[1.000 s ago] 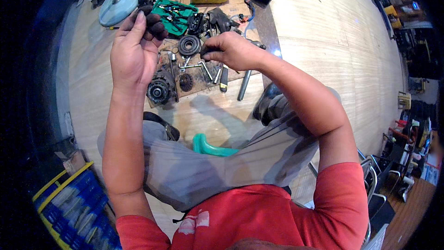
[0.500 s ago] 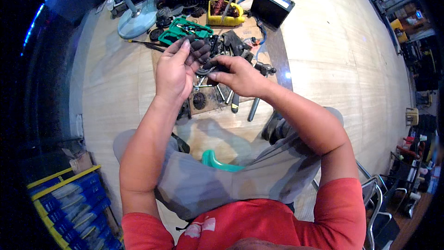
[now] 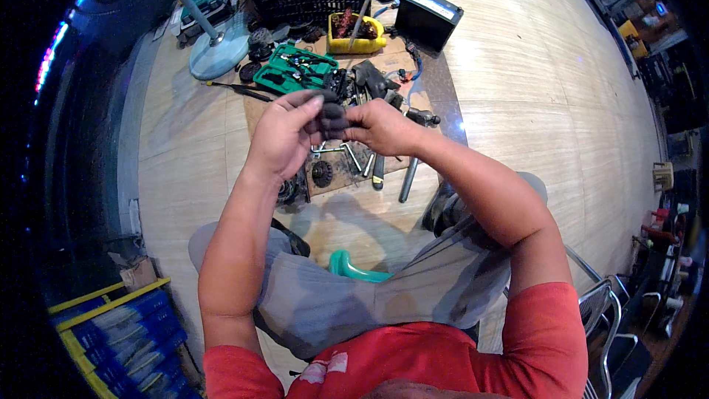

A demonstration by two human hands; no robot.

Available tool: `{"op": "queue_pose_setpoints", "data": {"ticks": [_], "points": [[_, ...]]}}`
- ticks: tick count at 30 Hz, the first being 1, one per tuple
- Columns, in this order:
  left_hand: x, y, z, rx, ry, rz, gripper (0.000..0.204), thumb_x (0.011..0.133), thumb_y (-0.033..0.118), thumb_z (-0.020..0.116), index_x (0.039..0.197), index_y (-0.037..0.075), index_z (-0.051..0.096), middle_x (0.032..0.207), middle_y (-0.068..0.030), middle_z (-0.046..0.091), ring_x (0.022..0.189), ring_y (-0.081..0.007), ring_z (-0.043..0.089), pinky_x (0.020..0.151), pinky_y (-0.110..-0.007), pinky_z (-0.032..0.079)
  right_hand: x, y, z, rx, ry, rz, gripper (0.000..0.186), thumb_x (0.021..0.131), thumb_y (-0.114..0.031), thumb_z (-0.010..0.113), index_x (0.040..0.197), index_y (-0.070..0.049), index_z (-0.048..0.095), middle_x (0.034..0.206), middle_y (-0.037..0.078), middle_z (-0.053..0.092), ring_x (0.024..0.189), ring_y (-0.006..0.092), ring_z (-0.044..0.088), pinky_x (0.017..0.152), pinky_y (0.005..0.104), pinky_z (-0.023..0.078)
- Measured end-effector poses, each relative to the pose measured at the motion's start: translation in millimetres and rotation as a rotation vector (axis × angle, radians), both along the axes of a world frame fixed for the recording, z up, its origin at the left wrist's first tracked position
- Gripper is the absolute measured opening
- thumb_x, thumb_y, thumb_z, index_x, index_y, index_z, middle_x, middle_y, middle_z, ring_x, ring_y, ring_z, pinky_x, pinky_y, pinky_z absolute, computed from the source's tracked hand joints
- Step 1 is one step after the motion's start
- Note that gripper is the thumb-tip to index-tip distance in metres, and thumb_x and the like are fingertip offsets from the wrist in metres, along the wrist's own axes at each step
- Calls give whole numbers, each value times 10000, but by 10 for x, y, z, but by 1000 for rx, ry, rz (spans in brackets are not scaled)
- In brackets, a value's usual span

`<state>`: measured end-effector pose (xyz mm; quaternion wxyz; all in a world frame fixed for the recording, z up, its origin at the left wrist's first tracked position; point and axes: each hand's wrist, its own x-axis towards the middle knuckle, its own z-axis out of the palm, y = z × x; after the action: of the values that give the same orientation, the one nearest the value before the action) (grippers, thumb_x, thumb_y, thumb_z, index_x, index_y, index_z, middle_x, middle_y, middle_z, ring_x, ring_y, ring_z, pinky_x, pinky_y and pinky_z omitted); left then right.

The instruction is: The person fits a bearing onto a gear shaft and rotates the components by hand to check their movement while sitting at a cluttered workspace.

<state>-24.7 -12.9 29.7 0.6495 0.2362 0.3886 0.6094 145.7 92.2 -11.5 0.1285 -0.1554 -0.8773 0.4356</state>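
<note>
Over the tools my left hand is raised, its grease-blackened fingers curled inward with the thumb across them. My right hand meets it from the right, fingers pinched together, their tips partly hidden behind the left fingers. What lies between the hands is too hidden to name. Beneath them, loose metal tools and a round dark toothed part rest on a stained cardboard sheet. A black-and-yellow handle and a grey metal bar lie to the right. Beyond the hands sits an open green tool case.
A cut yellow jug holds dark reddish parts. Behind stand a black plastic basket and a black battery. The round pale stand base is at the far left. A green curved object lies between my legs.
My left fingers have curled in and my hands have drawn closer together. The dark curved piece that showed between them is hidden now. The whole view has shifted slightly.
</note>
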Motion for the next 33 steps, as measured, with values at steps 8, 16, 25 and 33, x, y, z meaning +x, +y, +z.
{"op": "queue_pose_setpoints", "data": {"ticks": [8,16,25,33], "points": [[225,-32,14,-217,730,-223,206,903,79,549,1016,-67,641,909,-124,689,769,-154,658,704,-282,525,72,202,245,338,-80,-22,142,796,-157,662,856,-31,636,804,192,620,777,384,596,678,439,468],[142,54,-303,-207,897,117,234,885,114,584,1025,-58,658,885,-120,693,786,-155,643,718,-290,502,-42,48,365,198,37,-245,197,837,-194,633,846,3,632,716,207,607,678,361,600,620,425,455],[105,80,-262,-49,97,278,223,942,102,504,1108,-33,566,996,-118,652,860,-182,649,754,-290,529,-157,-152,112,-338,96,-206,185,844,-157,630,945,-6,666,753,140,669,670,200,627,654,359,499],[119,64,-160,45,38,372,184,946,46,488,1102,-39,535,1017,-168,641,924,-260,649,831,-358,545,-169,-178,86,-477,29,-113,159,909,-120,604,989,10,650,779,10,635,664,73,567,618,254,496]]}}
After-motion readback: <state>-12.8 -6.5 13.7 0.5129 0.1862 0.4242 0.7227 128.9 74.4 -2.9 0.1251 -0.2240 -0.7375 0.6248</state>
